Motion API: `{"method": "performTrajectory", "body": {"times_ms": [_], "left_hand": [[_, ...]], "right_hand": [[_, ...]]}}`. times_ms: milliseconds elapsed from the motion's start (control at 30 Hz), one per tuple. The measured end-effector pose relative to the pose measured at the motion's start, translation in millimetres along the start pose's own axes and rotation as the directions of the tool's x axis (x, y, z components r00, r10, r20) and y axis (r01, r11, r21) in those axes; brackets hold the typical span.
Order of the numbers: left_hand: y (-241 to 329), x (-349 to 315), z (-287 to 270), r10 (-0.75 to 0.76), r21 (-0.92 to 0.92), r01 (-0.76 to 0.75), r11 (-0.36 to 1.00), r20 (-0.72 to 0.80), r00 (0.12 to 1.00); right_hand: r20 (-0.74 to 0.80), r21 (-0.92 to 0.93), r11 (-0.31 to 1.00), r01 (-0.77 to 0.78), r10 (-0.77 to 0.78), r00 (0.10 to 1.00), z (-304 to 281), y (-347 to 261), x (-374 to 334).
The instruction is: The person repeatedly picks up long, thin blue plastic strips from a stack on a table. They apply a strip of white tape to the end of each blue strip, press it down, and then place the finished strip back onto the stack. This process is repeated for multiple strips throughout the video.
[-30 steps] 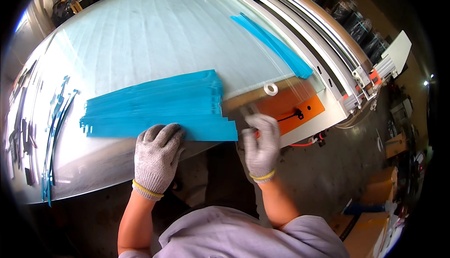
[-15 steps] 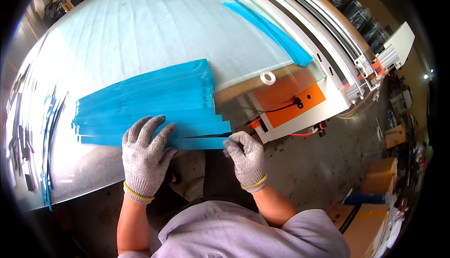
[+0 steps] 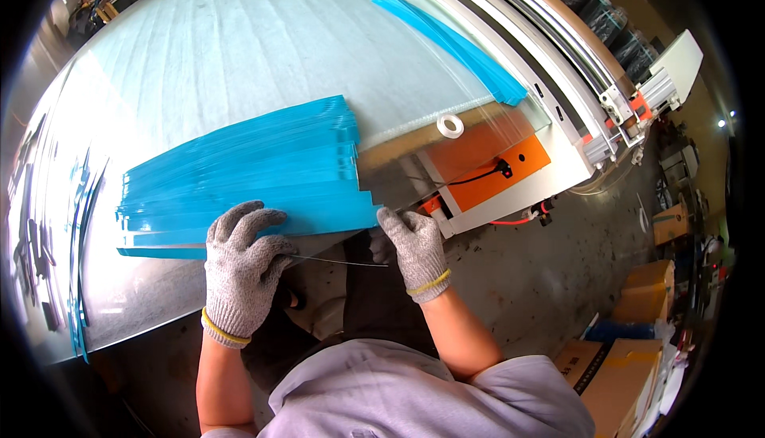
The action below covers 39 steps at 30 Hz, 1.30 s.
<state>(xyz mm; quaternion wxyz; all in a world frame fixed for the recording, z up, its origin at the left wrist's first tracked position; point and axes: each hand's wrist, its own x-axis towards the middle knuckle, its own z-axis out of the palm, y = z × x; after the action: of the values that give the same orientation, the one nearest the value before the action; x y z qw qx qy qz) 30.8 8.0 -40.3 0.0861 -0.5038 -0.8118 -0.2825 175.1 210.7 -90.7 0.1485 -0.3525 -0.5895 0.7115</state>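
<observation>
A fanned stack of long flat blue strips (image 3: 247,159) lies on the glass-topped table. My left hand (image 3: 243,267), in a grey knit glove with a yellow cuff, is closed on one blue strip (image 3: 159,253) along the stack's near edge. That strip's right part is turned edge-on and shows as a thin line beyond my thumb. My right hand (image 3: 414,251), gloved alike, has its fingertips at the right end of the stack's nearest strip. It appears to pinch that corner; some fingers are in shadow below.
A white tape roll (image 3: 450,126) sits right of the stack. More blue strips (image 3: 454,48) lie along the far right edge, by a white rail machine (image 3: 558,143) with an orange panel. Narrow dark and blue strips (image 3: 84,255) lie at left. Cardboard boxes (image 3: 617,374) stand at lower right.
My right hand has let go of the near strip's end and moved up to the stack's right corner. The near strip has tipped edge-on and dropped slightly away from the stack.
</observation>
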Motion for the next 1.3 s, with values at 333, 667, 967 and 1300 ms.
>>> {"method": "performTrajectory", "body": {"times_ms": [333,667,967,1300], "left_hand": [[-1,0,0,0.008,-0.022,-0.007,1.0,0.015,1.0],[-4,0,0,0.03,-0.071,-0.028,0.997,0.029,0.999],[-5,-1,-2,0.103,-0.097,-0.099,0.99,0.038,0.994],[2,-3,-3,0.002,0.047,-0.004,0.999,0.043,0.999]], "right_hand": [[-0.024,0.022,0.934,0.357,-0.357,0.934,7,30,-24],[0.089,0.026,0.961,0.276,-0.277,0.957,-6,26,-20],[0.228,0.173,0.969,0.176,-0.213,0.95,8,24,-20],[0.16,-0.306,0.785,0.538,-0.515,0.842,1,7,-23]]}}
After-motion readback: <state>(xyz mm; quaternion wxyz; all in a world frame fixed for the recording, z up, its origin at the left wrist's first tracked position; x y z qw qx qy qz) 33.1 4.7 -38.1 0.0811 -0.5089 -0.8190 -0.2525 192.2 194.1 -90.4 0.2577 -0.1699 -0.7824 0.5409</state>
